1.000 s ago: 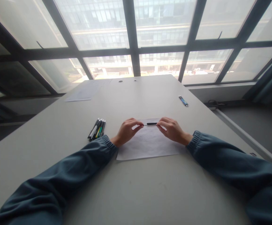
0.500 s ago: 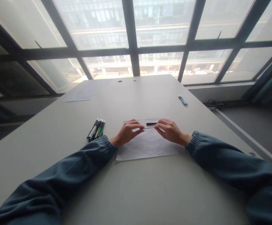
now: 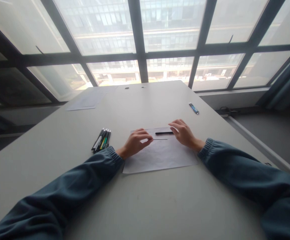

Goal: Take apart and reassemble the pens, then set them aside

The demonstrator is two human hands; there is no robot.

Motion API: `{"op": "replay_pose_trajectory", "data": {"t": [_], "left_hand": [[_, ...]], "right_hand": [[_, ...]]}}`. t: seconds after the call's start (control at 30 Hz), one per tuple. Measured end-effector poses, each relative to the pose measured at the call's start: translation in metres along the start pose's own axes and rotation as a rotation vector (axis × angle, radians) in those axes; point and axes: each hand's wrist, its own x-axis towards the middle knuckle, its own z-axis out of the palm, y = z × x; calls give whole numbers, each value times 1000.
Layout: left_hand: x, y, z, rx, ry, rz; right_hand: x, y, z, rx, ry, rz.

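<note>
A sheet of paper (image 3: 160,158) lies on the table (image 3: 145,200) straight before me. My left hand (image 3: 135,143) sits on its far left part, my right hand (image 3: 183,133) on its far right. Between them lies a pen (image 3: 164,133), with a thin refill (image 3: 161,139) just nearer me. A bunch of pens (image 3: 101,140) lies left of the sheet. Farther back, a lone pen (image 3: 194,108) lies right and a second sheet (image 3: 86,100) left.

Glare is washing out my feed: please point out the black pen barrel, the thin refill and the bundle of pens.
black pen barrel (image 3: 164,133), head view, middle of the barrel.
thin refill (image 3: 160,139), head view, middle of its exposed length.
bundle of pens (image 3: 101,140), head view, middle of the bundle.
</note>
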Motion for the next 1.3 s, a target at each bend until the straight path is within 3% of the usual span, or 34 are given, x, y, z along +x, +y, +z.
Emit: {"op": "replay_pose_trajectory", "data": {"t": [0.17,0.3,0.43,0.7,1.3], "left_hand": [[0,0,1,-9,-12,-6],[-1,0,0,-12,-15,-8],[-1,1,0,-26,21,-20],[-1,-2,-6,19,308,-207],[-3,-7,-3,63,269,-205]], "right_hand": [[-3,8,8,-66,-164,50],[-2,5,9,-32,-181,99],[0,5,9,79,-79,158],[-4,17,-1,289,173,366],[-10,18,-12,188,162,195]]}}
